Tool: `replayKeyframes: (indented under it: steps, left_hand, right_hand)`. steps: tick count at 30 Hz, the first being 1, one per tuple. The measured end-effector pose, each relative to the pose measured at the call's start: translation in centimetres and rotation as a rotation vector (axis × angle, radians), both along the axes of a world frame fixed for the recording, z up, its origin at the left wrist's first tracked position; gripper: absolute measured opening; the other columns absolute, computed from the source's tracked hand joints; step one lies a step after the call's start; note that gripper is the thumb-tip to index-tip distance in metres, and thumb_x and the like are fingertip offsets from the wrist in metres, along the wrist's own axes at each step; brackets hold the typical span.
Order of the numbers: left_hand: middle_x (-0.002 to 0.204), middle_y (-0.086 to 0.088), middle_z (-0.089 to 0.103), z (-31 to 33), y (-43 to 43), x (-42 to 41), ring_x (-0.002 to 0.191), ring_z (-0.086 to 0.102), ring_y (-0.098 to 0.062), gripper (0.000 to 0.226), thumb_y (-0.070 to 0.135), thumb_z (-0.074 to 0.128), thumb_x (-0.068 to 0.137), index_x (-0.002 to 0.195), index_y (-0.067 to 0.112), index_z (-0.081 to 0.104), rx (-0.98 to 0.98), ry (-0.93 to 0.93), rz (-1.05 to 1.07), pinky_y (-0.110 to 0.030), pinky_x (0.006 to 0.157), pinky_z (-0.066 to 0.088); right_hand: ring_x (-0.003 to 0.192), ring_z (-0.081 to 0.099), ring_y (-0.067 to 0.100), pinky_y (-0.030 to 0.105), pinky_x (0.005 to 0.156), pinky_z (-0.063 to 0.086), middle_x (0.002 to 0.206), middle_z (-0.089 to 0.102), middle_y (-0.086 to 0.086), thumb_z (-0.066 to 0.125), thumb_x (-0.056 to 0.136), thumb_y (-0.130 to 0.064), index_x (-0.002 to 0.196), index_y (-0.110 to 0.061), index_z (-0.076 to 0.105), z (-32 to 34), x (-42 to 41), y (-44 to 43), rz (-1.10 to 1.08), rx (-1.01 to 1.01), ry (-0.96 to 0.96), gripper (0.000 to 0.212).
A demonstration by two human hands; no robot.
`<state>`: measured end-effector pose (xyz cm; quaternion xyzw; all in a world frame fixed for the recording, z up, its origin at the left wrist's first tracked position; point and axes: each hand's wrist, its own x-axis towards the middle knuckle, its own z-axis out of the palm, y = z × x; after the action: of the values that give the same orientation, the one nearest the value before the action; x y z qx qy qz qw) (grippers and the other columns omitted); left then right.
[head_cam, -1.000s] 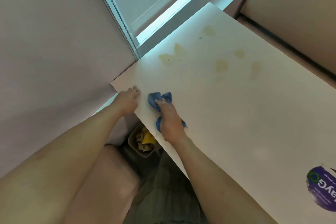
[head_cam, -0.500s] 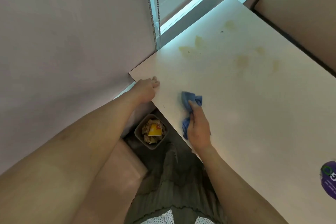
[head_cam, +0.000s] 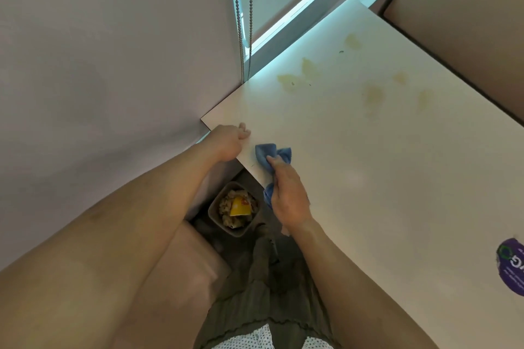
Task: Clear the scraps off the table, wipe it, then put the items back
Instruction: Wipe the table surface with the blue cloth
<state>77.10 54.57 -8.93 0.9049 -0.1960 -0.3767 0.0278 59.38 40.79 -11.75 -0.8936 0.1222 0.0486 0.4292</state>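
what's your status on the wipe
Right hand grips cloth, near table edge. Left hand on corner. Yellow stains ahead, unwiped.

Daylight enters from the window (head_cam: 309,5), a cool cyan-white strip that is blown out and lays bluish glare along the far edge of the desk (head_cam: 368,193). The desk top is bright and evenly lit, with a soft sheen. The wall (head_cam: 99,65) is flat and dull. Under the desk it is dim, and the bin (head_cam: 213,217) sits in shadow. Wide-angle distortion swells the left forearm (head_cam: 113,249) and right forearm (head_cam: 354,278) and bends straight edges. Detail is soft and smeared throughout, as in the folds of the blue cloth (head_cam: 272,150).
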Motion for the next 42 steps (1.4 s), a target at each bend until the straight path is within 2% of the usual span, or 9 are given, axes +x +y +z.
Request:
replayKeyframes:
  steps: [2,5,14,17,20,25,30,37,42]
  left_hand:
    - [0.173,0.001,0.005,0.0,-0.3,-0.1,0.157,0.019,-0.024,0.069,-0.001,0.035,0.100,0.164,0.023,0.022,0.017,-0.001,-0.010,-0.031,0.126,0.015]
    - [0.173,-0.002,-0.002,0.3,-0.9,-0.4,0.158,0.017,-0.026,0.069,0.001,0.029,0.101,0.165,0.020,0.014,0.057,0.002,-0.031,-0.033,0.126,0.015]
    - [0.173,-0.012,0.001,1.8,-1.9,0.0,0.155,0.024,-0.029,0.055,0.009,0.021,0.111,0.165,0.010,0.014,0.113,0.023,0.023,-0.035,0.122,0.024]
    - [0.171,-0.021,0.009,2.1,-2.5,-0.2,0.152,0.032,-0.034,0.053,0.004,0.029,0.110,0.162,0.004,0.020,0.156,-0.028,-0.050,-0.044,0.117,0.036]
    - [0.164,-0.020,0.028,2.6,-3.3,-0.8,0.149,0.036,-0.034,0.043,0.004,0.036,0.109,0.151,0.003,0.038,0.149,-0.026,-0.064,-0.044,0.110,0.044]
    - [0.145,-0.018,0.055,3.5,-5.5,-0.6,0.133,0.051,-0.034,0.050,0.040,0.042,0.106,0.142,0.006,0.053,0.098,-0.108,0.111,-0.042,0.107,0.043]
    - [0.171,-0.011,0.012,3.3,-11.2,-1.2,0.156,0.017,-0.032,0.090,0.055,0.061,0.095,0.165,0.023,0.014,-0.090,-0.184,0.148,-0.048,0.122,0.028]
    - [0.169,-0.007,-0.026,2.5,-19.1,1.6,0.157,-0.013,-0.039,0.145,0.064,0.087,0.068,0.159,0.040,-0.023,-0.015,-0.138,0.124,-0.061,0.118,0.028]
    - [0.170,-0.006,-0.023,2.3,-22.1,7.3,0.157,-0.014,-0.038,0.161,0.078,0.085,0.052,0.158,0.034,-0.028,0.045,-0.160,0.150,-0.065,0.119,0.026]
  right_hand:
    - [0.138,0.046,0.024,0.050,0.117,0.036,0.146,0.053,0.005,0.057,0.094,-0.004,0.144,-0.022,0.051,-1.4,-0.1,1.1,0.199,0.019,-0.038,0.054]
    - [0.118,0.055,0.022,0.033,0.105,0.042,0.128,0.063,0.009,0.062,0.092,-0.005,0.135,-0.011,0.059,1.2,-0.7,2.6,0.429,0.056,-0.040,0.044]
    - [0.151,0.026,0.019,0.044,0.124,0.025,0.160,0.038,0.004,0.047,0.097,-0.004,0.152,-0.021,0.045,0.8,0.0,-3.7,0.047,0.067,0.004,0.057]
    - [0.154,0.019,0.026,0.041,0.128,0.010,0.163,0.032,0.009,0.052,0.093,0.003,0.153,-0.016,0.043,0.0,1.2,-2.5,0.248,-0.020,0.004,0.064]
    - [0.143,0.039,0.032,0.050,0.120,0.029,0.149,0.051,0.013,0.063,0.078,0.006,0.144,-0.008,0.054,-0.4,1.3,-1.2,0.474,0.019,-0.066,0.068]
    - [0.111,0.060,0.035,0.028,0.090,0.047,0.123,0.063,0.024,0.047,0.105,-0.012,0.139,-0.013,0.058,3.6,-0.6,-7.5,0.009,0.357,-0.016,0.036]
    - [0.107,0.060,0.022,0.026,0.087,0.039,0.129,0.060,0.004,0.043,0.105,-0.005,0.145,-0.021,0.052,2.4,-3.2,-21.2,-0.606,0.066,-0.066,0.045]
    - [0.154,0.015,0.038,0.058,0.122,0.016,0.164,0.025,0.020,0.048,0.098,-0.012,0.156,-0.008,0.031,-3.2,-5.5,-32.7,-0.760,-0.523,0.228,0.061]
    - [0.154,0.011,0.040,0.059,0.123,0.013,0.165,0.018,0.024,0.045,0.102,-0.020,0.156,-0.010,0.029,-3.8,-2.2,-33.9,-0.893,-0.519,0.268,0.057]
